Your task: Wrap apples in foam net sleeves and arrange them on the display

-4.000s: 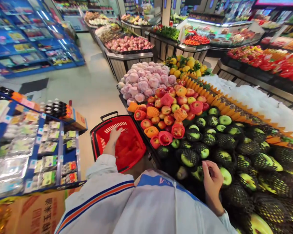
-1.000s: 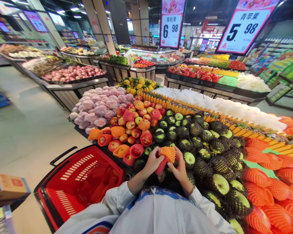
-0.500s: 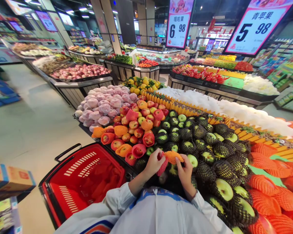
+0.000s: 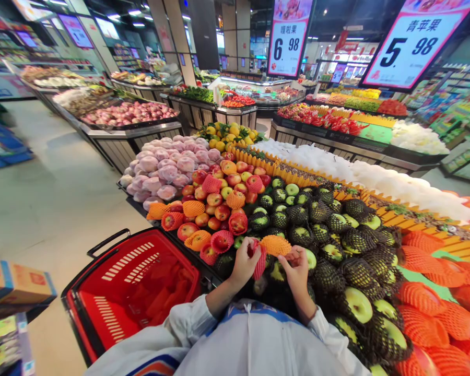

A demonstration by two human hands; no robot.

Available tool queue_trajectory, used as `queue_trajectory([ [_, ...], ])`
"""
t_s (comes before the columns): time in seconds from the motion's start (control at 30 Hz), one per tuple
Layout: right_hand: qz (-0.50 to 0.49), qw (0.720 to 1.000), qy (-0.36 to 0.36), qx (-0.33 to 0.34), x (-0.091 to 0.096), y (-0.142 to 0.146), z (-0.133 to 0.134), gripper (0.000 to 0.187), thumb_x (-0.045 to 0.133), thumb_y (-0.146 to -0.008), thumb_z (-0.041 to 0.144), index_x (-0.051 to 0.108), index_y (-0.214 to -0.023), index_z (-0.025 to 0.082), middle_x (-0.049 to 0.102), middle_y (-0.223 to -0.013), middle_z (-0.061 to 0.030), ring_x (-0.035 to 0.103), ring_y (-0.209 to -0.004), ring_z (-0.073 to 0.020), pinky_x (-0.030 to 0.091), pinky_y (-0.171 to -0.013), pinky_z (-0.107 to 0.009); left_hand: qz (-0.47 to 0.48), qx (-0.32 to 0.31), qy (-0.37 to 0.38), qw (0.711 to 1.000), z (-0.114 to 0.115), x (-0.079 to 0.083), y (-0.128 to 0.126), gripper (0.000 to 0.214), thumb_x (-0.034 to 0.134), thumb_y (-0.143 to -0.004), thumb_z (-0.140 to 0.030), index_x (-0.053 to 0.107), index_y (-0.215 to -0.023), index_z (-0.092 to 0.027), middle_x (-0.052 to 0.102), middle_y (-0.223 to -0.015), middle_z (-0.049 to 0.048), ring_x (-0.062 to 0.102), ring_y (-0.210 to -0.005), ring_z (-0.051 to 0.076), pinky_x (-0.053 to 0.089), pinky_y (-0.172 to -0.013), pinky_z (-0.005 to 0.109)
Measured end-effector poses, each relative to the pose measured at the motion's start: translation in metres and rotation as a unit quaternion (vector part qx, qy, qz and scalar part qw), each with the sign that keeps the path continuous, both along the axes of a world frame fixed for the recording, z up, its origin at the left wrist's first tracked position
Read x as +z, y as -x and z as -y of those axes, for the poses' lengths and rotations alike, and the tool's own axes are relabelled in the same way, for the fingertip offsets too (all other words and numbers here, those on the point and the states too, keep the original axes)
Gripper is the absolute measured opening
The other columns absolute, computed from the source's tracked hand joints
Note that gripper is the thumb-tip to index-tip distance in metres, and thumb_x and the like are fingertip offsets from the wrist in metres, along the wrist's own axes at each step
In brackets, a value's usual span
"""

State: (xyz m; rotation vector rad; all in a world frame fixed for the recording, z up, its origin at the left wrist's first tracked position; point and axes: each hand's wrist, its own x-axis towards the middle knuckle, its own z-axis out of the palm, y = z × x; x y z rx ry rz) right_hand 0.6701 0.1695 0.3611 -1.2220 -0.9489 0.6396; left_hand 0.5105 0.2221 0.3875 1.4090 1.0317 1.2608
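My left hand [image 4: 243,265] is closed on a red foam fruit net [image 4: 260,262] that hangs below its fingers. An orange foam fruit net [image 4: 276,245] stretches from beside that hand to my right hand [image 4: 298,271], whose thumb and fingers pinch its lower right end. Whether my left fingers also grip the orange net is hidden. Both hands hover over the near edge of the green apples [image 4: 331,250], many in black nets. Red apples [image 4: 222,213], some in red or orange nets, lie just beyond my left hand.
A red shopping basket [image 4: 102,282] stands at left, with red-orange items inside. Peach-like pale pink fruit [image 4: 166,172] is piled behind the red apples. Orange-netted fruit [image 4: 423,326] lies at right. Two price screens [image 4: 290,39] hang overhead. White-wrapped fruit [image 4: 376,180] lines the far side.
The orange net now looks broader and flatter between my hands. My right hand has shifted slightly, its fingers now at the net's lower right end. My left hand has barely moved.
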Motion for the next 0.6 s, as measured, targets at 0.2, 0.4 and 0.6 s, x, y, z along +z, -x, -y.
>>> queue_trajectory([
  [0.2, 0.030, 0.999, -0.026, 0.007, 0.000, -0.002, -0.001, 0.026, 0.078, -0.084, 0.037, 0.060, -0.071, 0.023, 0.061, -0.071, 0.0014, 0.059, -0.071, -0.0166, 0.050, -0.070, -0.030, -0.059, -0.073, -0.022, 0.995, -0.015, 0.011, 0.015, 0.024, 0.056, -0.090, -0.026, 0.036, -0.076, -0.025, 0.067, -0.091, 0.0041, 0.066, -0.102, 0.022, 0.048, -0.088, 0.034],
  [0.4, 0.068, 0.996, -0.057, -0.022, 0.005, -0.003, 0.001, 0.025, 0.070, -0.087, 0.030, 0.055, -0.067, 0.024, 0.067, -0.081, -0.0024, 0.065, -0.086, -0.0210, 0.050, -0.081, -0.035, -0.013, -0.017, 0.005, 1.000, -0.022, 0.018, 0.026, 0.020, 0.057, -0.087, -0.026, 0.039, -0.079, -0.025, 0.066, -0.088, 0.0020, 0.065, -0.091, 0.019, 0.050, -0.089, 0.034],
  [0.6, 0.111, 0.992, -0.060, 0.004, 0.015, 0.009, 0.011, 0.025, 0.070, -0.086, 0.027, 0.057, -0.065, 0.024, 0.064, -0.072, 0.0001, 0.062, -0.074, -0.0188, 0.050, -0.074, -0.033, -0.020, -0.147, 0.099, 0.984, 0.003, 0.012, 0.008, 0.022, 0.066, -0.085, -0.038, 0.062, -0.101, -0.023, 0.067, -0.088, 0.0018, 0.062, -0.080, 0.018, 0.049, -0.078, 0.031],
])
